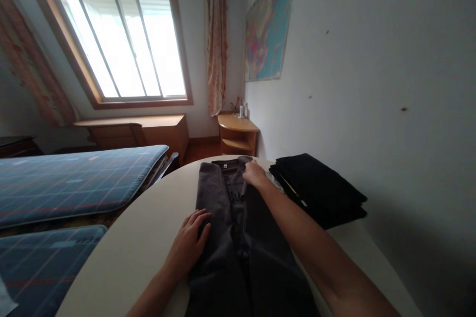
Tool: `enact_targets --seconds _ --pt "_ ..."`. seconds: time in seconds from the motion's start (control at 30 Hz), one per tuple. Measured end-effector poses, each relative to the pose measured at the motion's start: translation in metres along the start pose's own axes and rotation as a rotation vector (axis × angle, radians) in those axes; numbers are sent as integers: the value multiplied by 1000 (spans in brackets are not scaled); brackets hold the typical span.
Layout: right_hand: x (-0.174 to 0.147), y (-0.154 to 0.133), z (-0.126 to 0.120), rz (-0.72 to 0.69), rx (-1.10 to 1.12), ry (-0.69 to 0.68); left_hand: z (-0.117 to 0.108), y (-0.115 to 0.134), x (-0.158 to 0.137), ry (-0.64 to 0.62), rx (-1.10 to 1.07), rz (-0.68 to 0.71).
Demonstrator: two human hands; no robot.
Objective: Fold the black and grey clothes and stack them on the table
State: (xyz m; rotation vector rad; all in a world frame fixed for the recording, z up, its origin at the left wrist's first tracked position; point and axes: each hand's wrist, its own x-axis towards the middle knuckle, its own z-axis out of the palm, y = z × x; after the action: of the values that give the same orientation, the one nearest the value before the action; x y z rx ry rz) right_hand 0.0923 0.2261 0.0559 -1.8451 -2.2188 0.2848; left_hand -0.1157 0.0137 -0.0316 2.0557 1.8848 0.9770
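A dark grey shirt [212, 237] lies lengthwise on the round white table [148, 223], its neckline and small white tag at the far end. Both sides are folded in toward the middle, and part of a dark print shows in the gap between them. My left hand [191, 237] rests on the left edge of the shirt with its fingers stretched out. At the far right corner, beside the collar, my right hand [255, 174] has its fingers closed on the cloth. The fingertips of that hand are partly hidden.
A stack of folded black clothes [316, 183] sits on the table to the right, close to the white wall [390, 59]. Left of the table are plaid mattresses [74, 178]. A wooden corner shelf [238, 124] and a desk [163, 121] stand beyond, near the window.
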Motion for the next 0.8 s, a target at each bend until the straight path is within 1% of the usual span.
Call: enact_targets --seconds 0.13,0.2,0.3,0.37,0.43,0.5,0.57,0.67,0.8 --pt "-5 5 14 -180 82 -51 -2 5 5 18 -11 -73" --pt "-12 5 21 -232 111 -62 -4 9 11 20 20 -94" --pt "-30 4 26 -237 142 -33 -7 18 31 29 73 -59" --pt "-46 2 27 -202 133 14 -8 25 53 21 69 -1" --pt "-63 0 26 -138 85 47 -4 32 80 -2 53 50" --pt "-76 -3 27 -71 15 50 4 39 109 -43 43 60" --pt "-86 -4 28 -43 -37 38 17 46 137 -66 44 59" --pt "-91 -3 30 -60 -58 17 40 58 172 -103 54 38" --pt "-89 4 28 -76 -4 -52 67 69 202 -139 82 -56"
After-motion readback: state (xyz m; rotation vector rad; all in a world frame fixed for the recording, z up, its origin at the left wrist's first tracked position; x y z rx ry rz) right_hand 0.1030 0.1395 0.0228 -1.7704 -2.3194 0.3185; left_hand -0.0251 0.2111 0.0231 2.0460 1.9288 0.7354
